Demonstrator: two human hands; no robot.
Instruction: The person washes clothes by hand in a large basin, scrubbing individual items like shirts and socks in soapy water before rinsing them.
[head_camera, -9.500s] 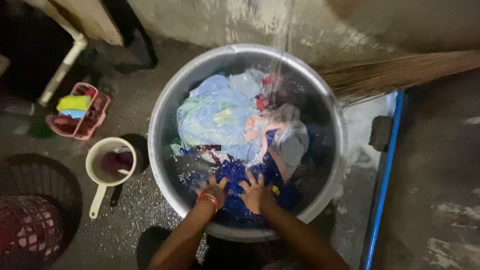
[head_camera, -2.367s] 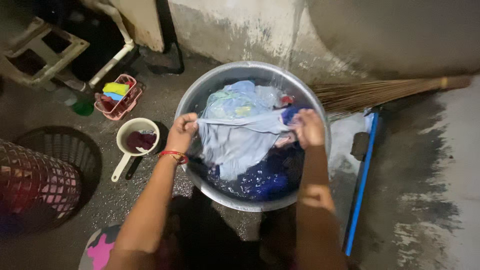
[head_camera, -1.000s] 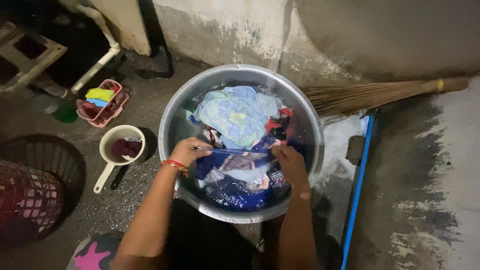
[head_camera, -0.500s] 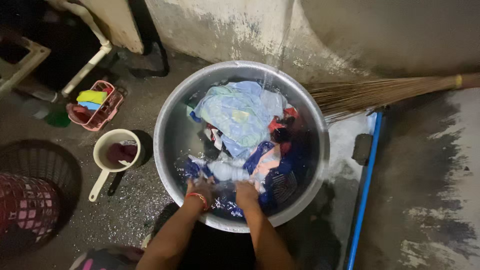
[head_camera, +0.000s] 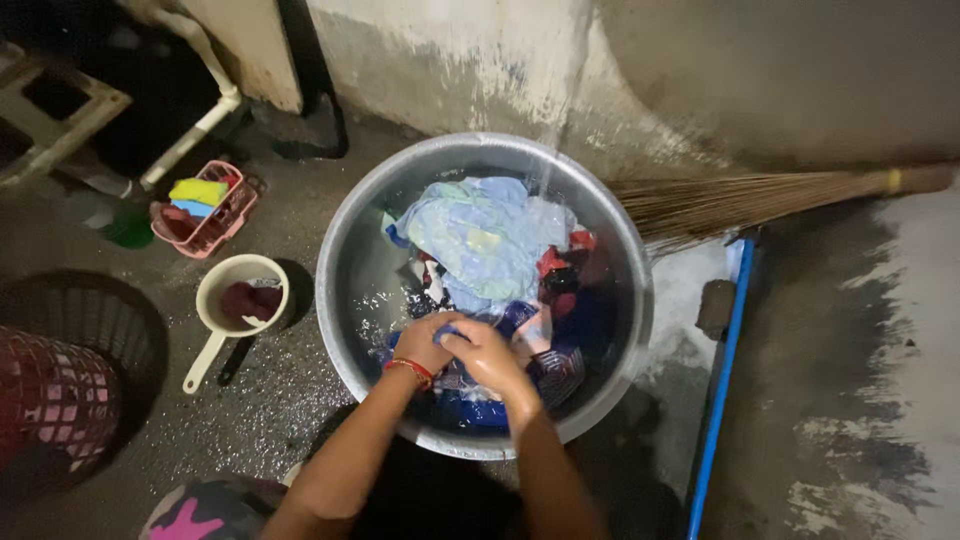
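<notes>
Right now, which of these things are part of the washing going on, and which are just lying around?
In use:
- left hand and right hand, pressed together on wet clothes
- metal basin
- pale blue cloth
- water stream falling into the basin

Lying about:
- broom
- blue pole
- white scoop
- pink basket
- red laundry basket

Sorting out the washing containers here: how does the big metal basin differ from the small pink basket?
The metal basin is large, round and solid-walled; the pink basket is small, boxy and slatted. The basin holds wet clothes and water, with the left hand and right hand pressed together on cloth inside; the basket holds yellow and blue items, and neither hand touches it. Both sit on the wet floor.
</notes>
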